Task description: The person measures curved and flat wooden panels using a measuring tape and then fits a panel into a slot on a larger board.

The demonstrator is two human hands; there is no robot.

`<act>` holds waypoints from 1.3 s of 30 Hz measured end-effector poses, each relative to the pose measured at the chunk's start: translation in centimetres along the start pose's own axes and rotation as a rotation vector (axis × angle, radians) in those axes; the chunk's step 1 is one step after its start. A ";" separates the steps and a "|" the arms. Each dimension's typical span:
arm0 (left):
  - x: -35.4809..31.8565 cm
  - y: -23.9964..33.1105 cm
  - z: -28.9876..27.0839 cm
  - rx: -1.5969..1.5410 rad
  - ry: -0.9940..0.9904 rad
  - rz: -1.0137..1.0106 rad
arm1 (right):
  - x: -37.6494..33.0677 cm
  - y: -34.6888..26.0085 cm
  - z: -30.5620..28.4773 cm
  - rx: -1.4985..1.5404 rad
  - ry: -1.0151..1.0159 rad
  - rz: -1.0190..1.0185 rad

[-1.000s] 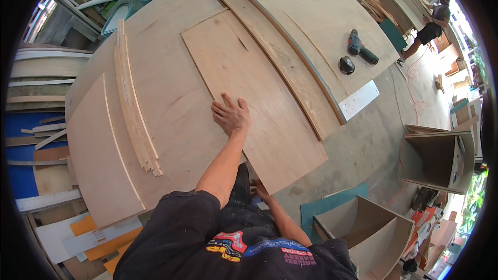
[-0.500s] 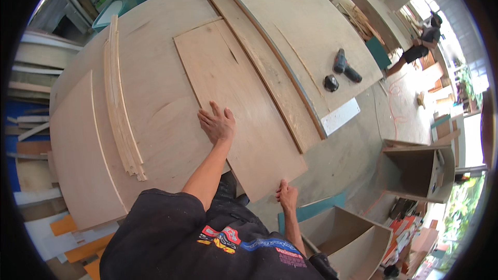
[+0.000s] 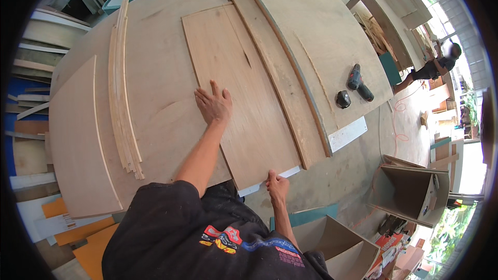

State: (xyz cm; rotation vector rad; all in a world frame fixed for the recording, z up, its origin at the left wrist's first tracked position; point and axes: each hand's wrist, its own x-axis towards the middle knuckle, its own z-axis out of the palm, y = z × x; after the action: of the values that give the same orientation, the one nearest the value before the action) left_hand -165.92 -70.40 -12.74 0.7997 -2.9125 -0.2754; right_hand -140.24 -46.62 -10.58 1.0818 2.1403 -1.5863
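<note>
A long plywood panel lies flat on the large plywood-topped table, its right side along a long wooden board. My left hand rests flat on the panel's left edge, fingers spread. At the near end my right hand grips the panel's edge, thumb on top and the other fingers curled, partly hidden. A white strip shows just beyond that near edge. A greyish straight rail runs along the board's right side.
Thin wooden strips and another plywood sheet lie to the left. A cordless drill and a small black object lie at right. Open wooden boxes stand near right. A person stands at far right.
The panel has slid away from me along the board, with both hands on it. Its near edge has drawn back, and the white strip now shows there. My view has shifted slightly.
</note>
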 end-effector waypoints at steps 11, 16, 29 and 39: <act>9.6 1.1 1.6 0.147 -0.032 -0.061 | 3.2 -6.8 5.3 0.072 -0.029 0.002; 12.8 0.5 3.1 0.130 0.038 -0.047 | 4.5 -8.7 7.1 0.123 -0.068 -0.006; 19.5 1.7 1.0 0.180 -0.017 -0.065 | 8.1 -14.3 11.8 0.111 -0.093 -0.007; 23.3 1.3 0.9 0.128 -0.078 -0.089 | 10.1 -15.7 13.5 0.031 -0.162 -0.075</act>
State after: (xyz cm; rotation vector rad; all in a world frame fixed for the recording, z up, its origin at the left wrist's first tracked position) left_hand -186.63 -81.16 -12.08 0.9602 -2.9967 -0.1308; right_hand -161.01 -56.69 -10.51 0.8587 2.0775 -1.6834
